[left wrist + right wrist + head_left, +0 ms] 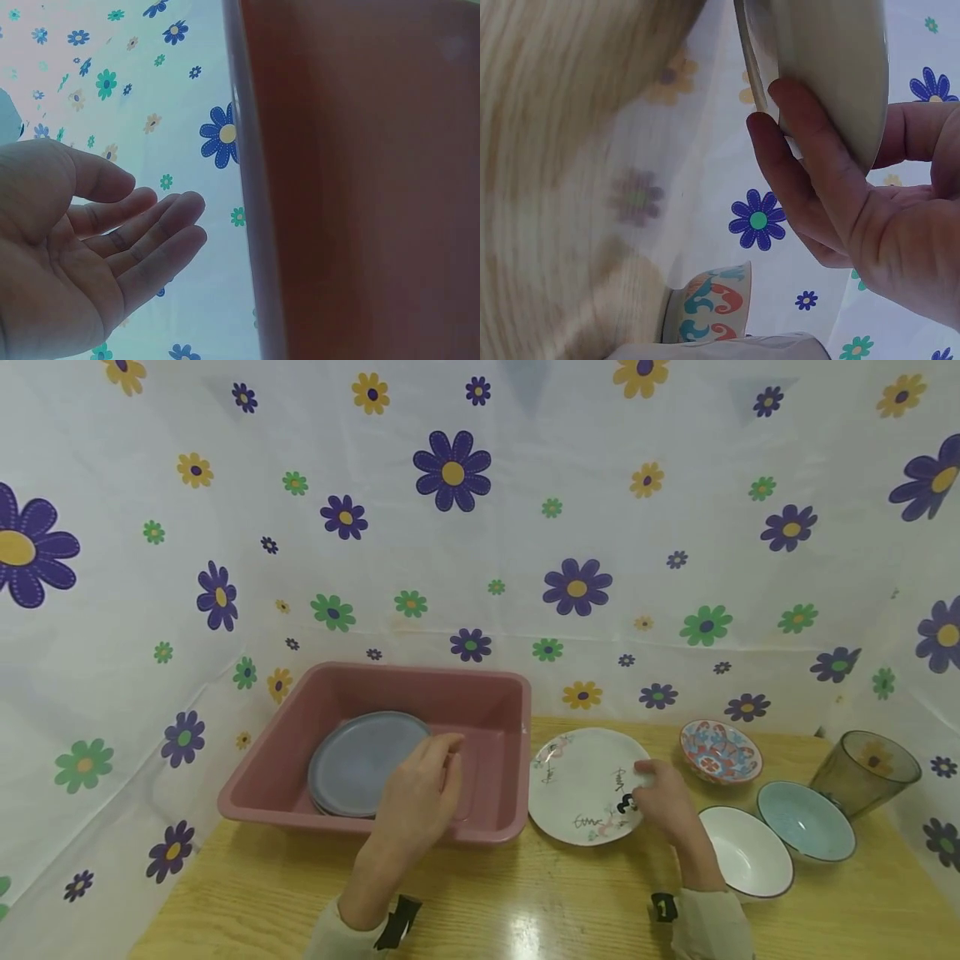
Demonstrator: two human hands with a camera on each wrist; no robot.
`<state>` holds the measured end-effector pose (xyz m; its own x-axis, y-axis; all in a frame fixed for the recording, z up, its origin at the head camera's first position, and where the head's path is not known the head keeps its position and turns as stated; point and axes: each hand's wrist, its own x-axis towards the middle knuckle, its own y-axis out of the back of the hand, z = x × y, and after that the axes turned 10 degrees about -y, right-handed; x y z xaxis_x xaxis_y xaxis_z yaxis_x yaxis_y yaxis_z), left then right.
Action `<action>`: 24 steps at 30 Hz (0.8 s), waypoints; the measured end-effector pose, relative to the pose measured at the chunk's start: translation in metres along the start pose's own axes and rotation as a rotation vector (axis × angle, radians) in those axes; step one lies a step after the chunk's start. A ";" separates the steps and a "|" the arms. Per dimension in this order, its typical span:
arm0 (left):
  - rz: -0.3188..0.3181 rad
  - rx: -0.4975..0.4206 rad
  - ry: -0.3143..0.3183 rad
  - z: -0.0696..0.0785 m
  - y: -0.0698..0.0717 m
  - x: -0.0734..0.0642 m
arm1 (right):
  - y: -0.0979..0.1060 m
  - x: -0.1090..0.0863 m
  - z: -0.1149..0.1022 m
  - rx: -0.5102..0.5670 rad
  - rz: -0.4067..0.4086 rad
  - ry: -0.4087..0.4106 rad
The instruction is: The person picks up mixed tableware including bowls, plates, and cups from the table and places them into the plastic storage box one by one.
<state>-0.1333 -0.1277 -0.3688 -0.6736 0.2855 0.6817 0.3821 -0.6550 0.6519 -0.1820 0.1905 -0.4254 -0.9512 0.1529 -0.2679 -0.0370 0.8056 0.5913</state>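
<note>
My right hand (666,803) grips the right edge of a white plate (581,781) with flower and writing decoration. In the right wrist view the fingers (821,142) lie against the underside of the plate (832,67), the thumb on its other face, and it is held above the table. My left hand (416,797) hovers over the near side of a pink basin (522,752), fingers loosely bent and holding nothing; the left wrist view shows its bare palm. Inside the basin lies a blue-grey plate (363,764), partly hidden by that hand.
To the right on the wooden table (480,893) stand a patterned bowl (720,752), a white bowl (750,856), a light blue bowl (806,822) and a tinted glass (862,777). A flowered curtain (525,543) hangs behind and at both sides.
</note>
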 end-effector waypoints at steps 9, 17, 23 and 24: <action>-0.023 0.003 0.017 0.001 0.000 0.001 | 0.001 0.001 0.001 0.266 -0.041 0.055; -0.042 -0.001 0.013 0.002 -0.001 0.000 | 0.007 -0.001 0.000 0.430 -0.130 0.005; -0.057 0.006 0.025 0.001 -0.003 -0.001 | 0.010 -0.002 0.002 0.477 -0.145 -0.001; -0.056 0.009 0.026 0.001 -0.003 -0.001 | 0.011 -0.003 0.001 0.476 -0.146 0.001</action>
<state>-0.1329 -0.1256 -0.3714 -0.7102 0.3036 0.6351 0.3485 -0.6323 0.6920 -0.1794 0.1997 -0.4193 -0.9470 0.0189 -0.3208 -0.0257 0.9906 0.1344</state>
